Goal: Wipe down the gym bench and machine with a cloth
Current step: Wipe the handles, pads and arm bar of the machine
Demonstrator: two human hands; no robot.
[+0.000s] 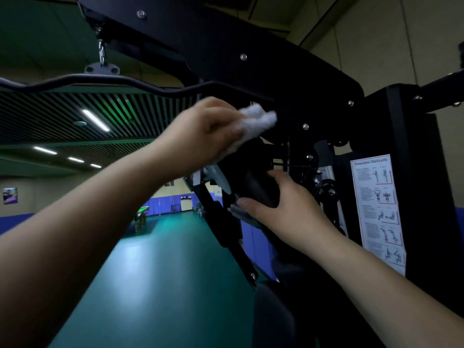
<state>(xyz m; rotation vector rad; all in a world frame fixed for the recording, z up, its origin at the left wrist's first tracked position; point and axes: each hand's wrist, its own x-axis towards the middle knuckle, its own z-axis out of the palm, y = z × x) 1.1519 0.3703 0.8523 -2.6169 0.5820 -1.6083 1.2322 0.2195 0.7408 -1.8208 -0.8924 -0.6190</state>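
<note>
Left hand [208, 129] grips white cloth [256, 121] against machine frame [288, 79]; right hand [283, 209] clasps black roller pad [258, 187]. Risk: cloth snagging nearby cable pulleys.

The left hand [206, 131] is motion-blurred, and its fingers are lost behind the white cloth [256, 121], whose lower part hides behind the hand. The right hand's [283, 207] fingertips go out of sight round the black pad [258, 187]. The machine [251, 61] is cut off at 12 o'clock and 3 o'clock, its recesses too dark to read. The wavy bar [100, 80] runs off at 9 o'clock. The chart's [379, 212] print is too small to read. The wall picture [10, 195] at 9 o'clock is blurred.
</note>
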